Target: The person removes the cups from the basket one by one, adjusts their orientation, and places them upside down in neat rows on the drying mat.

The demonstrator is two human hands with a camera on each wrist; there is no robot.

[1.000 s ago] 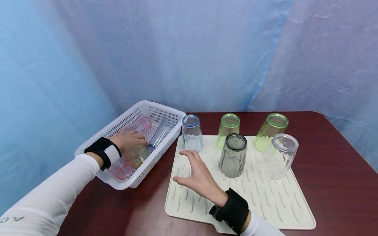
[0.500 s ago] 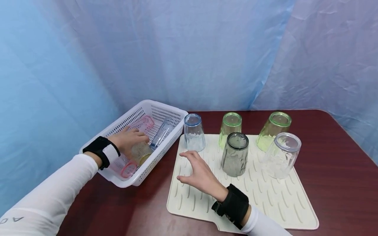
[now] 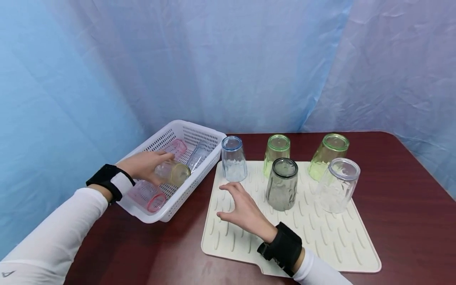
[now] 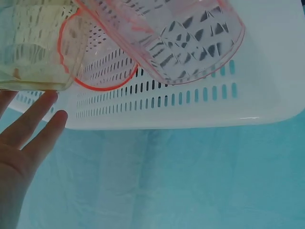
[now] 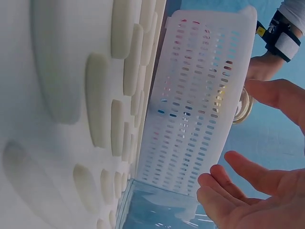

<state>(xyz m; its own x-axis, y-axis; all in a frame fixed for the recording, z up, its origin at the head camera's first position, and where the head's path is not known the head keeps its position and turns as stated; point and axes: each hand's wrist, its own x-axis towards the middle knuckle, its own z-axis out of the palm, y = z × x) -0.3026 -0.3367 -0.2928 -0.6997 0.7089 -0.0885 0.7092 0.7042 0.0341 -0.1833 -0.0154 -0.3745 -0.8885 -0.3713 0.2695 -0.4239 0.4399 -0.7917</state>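
My left hand (image 3: 141,164) grips a clear yellowish drinking glass (image 3: 178,173) by its side, over the white basket (image 3: 174,209). The glass lies tilted, its yellow end pointing right. In the left wrist view, fingers (image 4: 35,119) touch this glass at the left edge. Pink-rimmed glasses (image 3: 156,202) and a blue glass (image 3: 200,155) lie in the basket. My right hand (image 3: 246,213) hovers over the cream drying mat (image 3: 228,241), thumb and fingers spread apart with nothing between them. In the right wrist view, the yellow-tinted glass shows above the basket's rim.
Several glasses stand upside down on the mat: a blue one (image 3: 234,162) at the back left, two green ones (image 3: 277,152) behind, a grey one (image 3: 282,188) in the middle and a clear one (image 3: 338,186) at right. A blue cloth (image 3: 213,67) hangs behind the brown table (image 3: 406,206).
The left hand has raised the yellowish glass from among the others in the basket, and its end has swung up and right. The right hand has hardly moved.
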